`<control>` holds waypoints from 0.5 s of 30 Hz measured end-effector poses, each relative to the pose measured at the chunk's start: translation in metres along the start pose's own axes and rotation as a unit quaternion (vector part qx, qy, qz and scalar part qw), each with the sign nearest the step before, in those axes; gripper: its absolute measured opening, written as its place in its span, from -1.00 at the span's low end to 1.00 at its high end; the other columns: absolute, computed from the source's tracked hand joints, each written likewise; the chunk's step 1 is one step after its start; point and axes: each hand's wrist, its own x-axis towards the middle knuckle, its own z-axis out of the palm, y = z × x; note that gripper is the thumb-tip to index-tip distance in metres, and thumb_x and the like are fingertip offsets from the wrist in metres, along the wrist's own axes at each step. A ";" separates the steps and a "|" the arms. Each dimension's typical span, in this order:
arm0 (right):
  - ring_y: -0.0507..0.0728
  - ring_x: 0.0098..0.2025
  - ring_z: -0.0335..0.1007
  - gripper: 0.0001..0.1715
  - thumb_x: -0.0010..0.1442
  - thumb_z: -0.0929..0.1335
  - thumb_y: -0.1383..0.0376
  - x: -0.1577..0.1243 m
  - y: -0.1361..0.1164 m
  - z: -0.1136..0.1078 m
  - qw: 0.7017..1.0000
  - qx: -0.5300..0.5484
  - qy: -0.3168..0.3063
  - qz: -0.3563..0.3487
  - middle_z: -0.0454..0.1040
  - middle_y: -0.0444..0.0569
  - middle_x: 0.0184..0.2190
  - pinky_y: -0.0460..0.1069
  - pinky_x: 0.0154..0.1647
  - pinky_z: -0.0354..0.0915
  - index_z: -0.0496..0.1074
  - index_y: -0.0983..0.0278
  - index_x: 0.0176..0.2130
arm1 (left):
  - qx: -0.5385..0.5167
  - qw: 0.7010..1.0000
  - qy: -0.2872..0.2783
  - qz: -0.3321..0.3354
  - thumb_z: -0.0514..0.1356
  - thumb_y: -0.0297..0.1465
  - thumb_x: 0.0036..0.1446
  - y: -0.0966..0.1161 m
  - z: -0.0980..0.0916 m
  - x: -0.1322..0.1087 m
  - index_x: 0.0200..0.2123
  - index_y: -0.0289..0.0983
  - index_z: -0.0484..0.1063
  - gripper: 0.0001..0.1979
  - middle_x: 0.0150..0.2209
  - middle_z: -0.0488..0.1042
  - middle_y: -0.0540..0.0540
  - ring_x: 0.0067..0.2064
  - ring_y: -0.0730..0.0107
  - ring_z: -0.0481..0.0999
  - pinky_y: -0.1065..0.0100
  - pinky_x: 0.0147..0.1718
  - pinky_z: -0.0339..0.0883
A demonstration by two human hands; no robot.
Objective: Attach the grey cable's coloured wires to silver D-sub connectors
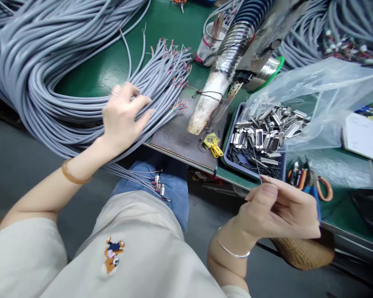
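Note:
Above a thick bundle of grey cables (pixel 77 103) is my left hand (pixel 124 116), its thumb and fingers apart and nothing visible between them. I cannot tell whether it touches the cables. Stripped ends with red and other coloured wires (pixel 178 106) fan out to its right. My right hand (pixel 276 207) is closed in a pinch on a thin silvery strand (pixel 257 165), which points up toward a blue tray (pixel 251 173). Metal D-shaped connectors (pixel 267 130) and small black tubes (pixel 244 157) fill that tray. On my lap lie a few cables with connectors (pixel 160 186) on their ends.
A fume hose (pixel 209 87) ends over a dark board (pixel 174 138). Beside it lies a yellow clip-like piece (pixel 214 145). A plastic bag (pixel 323 99) overhangs the tray. Orange-handled cutters (pixel 301 174), a cup (pixel 209 43) and a solder-like spool (pixel 269 72) stand around.

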 end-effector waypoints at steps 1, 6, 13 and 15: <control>-0.03 -0.73 0.27 -0.82 0.15 0.50 0.19 0.000 -0.001 0.000 1.000 -0.001 -0.002 -0.002 0.46 -0.15 -0.66 -0.11 -0.69 0.12 0.67 0.27 -0.32 | 0.004 1.000 -0.015 0.027 0.13 -0.20 0.37 0.008 0.007 0.002 0.00 -0.22 0.54 -0.70 0.05 0.52 -0.23 0.13 -0.07 0.42 -0.03 0.04 0.33; 0.00 -0.72 0.31 -0.75 0.15 0.50 0.13 -0.001 -0.005 -0.002 1.000 -0.019 0.002 0.006 0.42 -0.16 -0.69 -0.10 -0.69 0.15 0.65 0.27 -0.35 | -0.037 0.998 -0.032 0.033 0.13 -0.34 0.32 0.022 0.050 0.020 -0.19 -0.27 0.58 -0.77 -0.05 0.56 -0.28 0.09 -0.07 0.50 0.04 -0.07 0.39; 0.07 -0.62 0.44 -0.72 0.28 0.42 0.11 -0.001 -0.006 -0.005 0.999 -0.002 -0.032 -0.034 0.47 -0.13 -0.64 -0.04 -0.59 0.30 0.66 0.22 -0.33 | -0.342 0.923 0.127 -0.118 0.18 -0.25 0.34 0.033 0.031 -0.001 -0.10 -0.19 0.54 -0.80 -0.24 0.61 -0.09 -0.25 0.35 0.57 0.35 -0.31 0.44; 0.05 -0.64 0.39 -0.71 0.30 0.41 0.11 -0.002 -0.008 -0.002 0.999 0.006 -0.035 -0.032 0.43 -0.15 -0.65 -0.03 -0.60 0.29 0.65 0.21 -0.32 | -0.453 0.884 0.068 -0.092 0.27 -0.23 0.27 0.045 0.014 -0.020 -0.11 -0.19 0.57 -0.80 -0.35 0.60 -0.07 -0.40 0.40 0.54 0.37 -0.42 0.41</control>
